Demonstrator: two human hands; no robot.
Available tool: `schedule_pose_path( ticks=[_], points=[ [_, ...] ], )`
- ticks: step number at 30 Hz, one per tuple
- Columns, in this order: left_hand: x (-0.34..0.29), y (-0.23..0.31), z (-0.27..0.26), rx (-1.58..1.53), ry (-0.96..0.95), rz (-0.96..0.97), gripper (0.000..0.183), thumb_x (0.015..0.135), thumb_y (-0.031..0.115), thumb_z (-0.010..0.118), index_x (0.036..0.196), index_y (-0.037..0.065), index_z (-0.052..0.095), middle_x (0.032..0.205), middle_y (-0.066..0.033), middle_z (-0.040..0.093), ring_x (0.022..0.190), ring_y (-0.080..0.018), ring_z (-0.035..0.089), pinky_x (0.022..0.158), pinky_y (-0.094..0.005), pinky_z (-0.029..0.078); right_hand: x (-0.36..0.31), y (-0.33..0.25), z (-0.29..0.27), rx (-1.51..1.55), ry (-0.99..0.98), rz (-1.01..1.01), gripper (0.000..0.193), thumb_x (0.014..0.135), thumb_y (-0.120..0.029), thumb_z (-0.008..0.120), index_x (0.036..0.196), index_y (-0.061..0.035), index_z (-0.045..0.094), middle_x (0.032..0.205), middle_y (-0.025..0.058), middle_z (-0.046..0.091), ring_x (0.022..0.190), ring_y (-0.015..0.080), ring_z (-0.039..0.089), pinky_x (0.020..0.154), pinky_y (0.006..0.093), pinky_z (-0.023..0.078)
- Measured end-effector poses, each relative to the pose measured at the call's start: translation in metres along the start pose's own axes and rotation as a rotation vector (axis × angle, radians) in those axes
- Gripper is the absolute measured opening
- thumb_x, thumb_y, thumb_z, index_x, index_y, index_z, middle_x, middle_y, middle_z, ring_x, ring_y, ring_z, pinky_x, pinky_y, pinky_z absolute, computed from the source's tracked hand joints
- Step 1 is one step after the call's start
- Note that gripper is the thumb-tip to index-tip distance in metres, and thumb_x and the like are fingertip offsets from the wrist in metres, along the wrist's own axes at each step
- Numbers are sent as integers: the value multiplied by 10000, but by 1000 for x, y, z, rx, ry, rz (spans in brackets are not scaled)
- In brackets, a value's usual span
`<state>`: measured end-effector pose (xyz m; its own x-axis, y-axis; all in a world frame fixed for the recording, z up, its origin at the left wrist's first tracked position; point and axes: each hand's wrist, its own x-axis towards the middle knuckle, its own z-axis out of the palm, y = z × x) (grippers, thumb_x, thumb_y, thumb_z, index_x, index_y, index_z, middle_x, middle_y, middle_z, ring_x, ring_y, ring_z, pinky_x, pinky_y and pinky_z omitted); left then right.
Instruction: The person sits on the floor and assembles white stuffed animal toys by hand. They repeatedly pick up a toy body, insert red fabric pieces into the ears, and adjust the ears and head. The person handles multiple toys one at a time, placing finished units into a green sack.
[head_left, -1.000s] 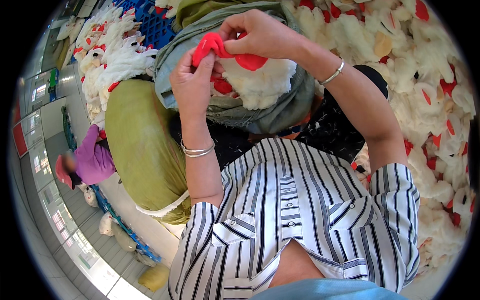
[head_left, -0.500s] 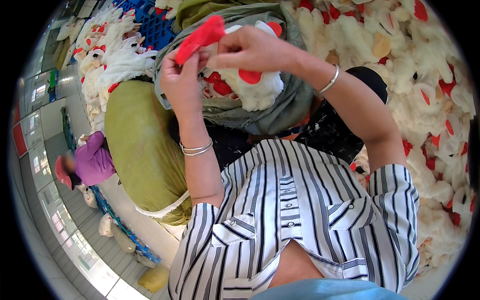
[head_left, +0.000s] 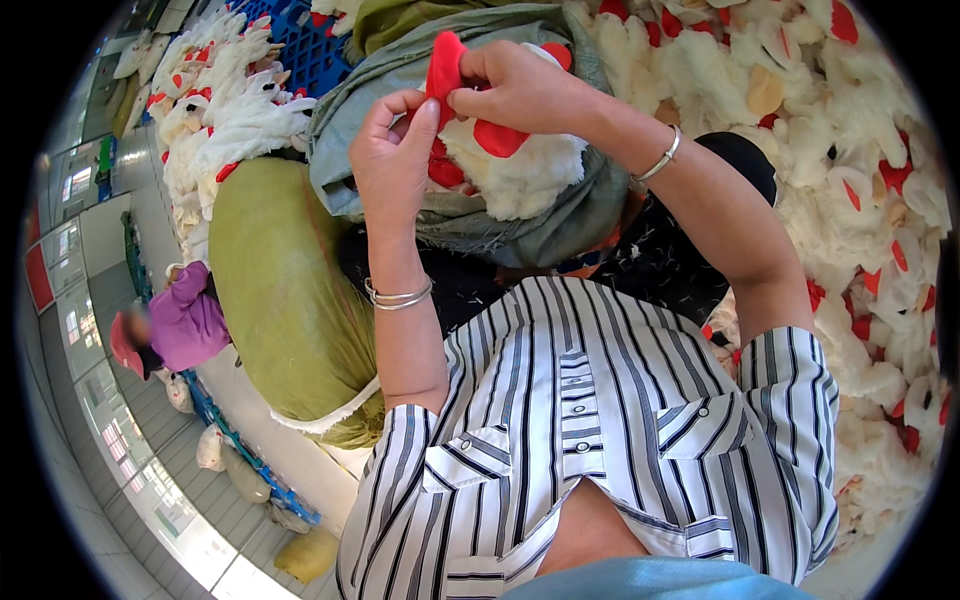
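A small red fabric piece stands upright between my two hands, above an open grey-green sack. Its lower end is pinched between the thumb and fingers of my left hand. My right hand is closed on the piece's right side, thumb pointing left. Beneath the right hand is a white plush skin with red patches. Whether that hand also grips the plush cannot be seen. More red pieces show in the sack's mouth.
A full olive sack stands at my left. White plush skins with red parts are heaped on the right and at the far left, near a blue plastic pallet. A person in purple is farther left.
The red piece has turned from slanting to nearly upright and shifted right. My left hand has moved right and slightly down, and my right hand now grips the piece too. The plush has shifted slightly right.
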<state>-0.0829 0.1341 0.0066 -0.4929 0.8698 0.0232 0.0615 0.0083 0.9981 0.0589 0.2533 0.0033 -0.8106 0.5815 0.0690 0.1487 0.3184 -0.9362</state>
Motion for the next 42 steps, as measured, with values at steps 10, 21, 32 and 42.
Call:
schedule_pose_path(
  ticks=[10, 21, 32, 42],
  points=[
    [-4, 10, -1, 17, 67, 31, 146, 934, 137, 628, 967, -4, 623, 847, -51, 654, 685, -80, 613, 595, -207, 499, -6, -15, -4, 37, -59, 8, 257, 866, -218, 586, 891, 23, 668, 762, 56, 685, 711, 113, 627, 668, 283, 494],
    [1, 5, -1, 75, 58, 51, 172, 944, 150, 610, 980, -17, 619, 793, -44, 660, 641, -70, 609, 587, -204, 504, -6, -13, -4, 80, -47, -89, 242, 880, -218, 609, 853, 20, 641, 717, 51, 652, 653, 100, 583, 607, 274, 478],
    [-5, 18, -5, 146, -92, 3, 173, 911, 112, 646, 1013, -28, 652, 844, -24, 664, 699, -50, 586, 656, -192, 483, -3, -2, -12, 126, -64, -164, 256, 917, -251, 644, 919, 5, 650, 742, 8, 646, 699, 66, 572, 637, 240, 473],
    [-10, 42, -22, 120, 36, 193, 138, 921, 74, 619, 1026, -13, 640, 796, -5, 627, 638, -39, 537, 570, -180, 428, -2, 0, -13, -37, 65, -272, 368, 865, -280, 710, 1128, -39, 618, 890, 19, 641, 756, 65, 566, 663, 227, 485]
  ],
)
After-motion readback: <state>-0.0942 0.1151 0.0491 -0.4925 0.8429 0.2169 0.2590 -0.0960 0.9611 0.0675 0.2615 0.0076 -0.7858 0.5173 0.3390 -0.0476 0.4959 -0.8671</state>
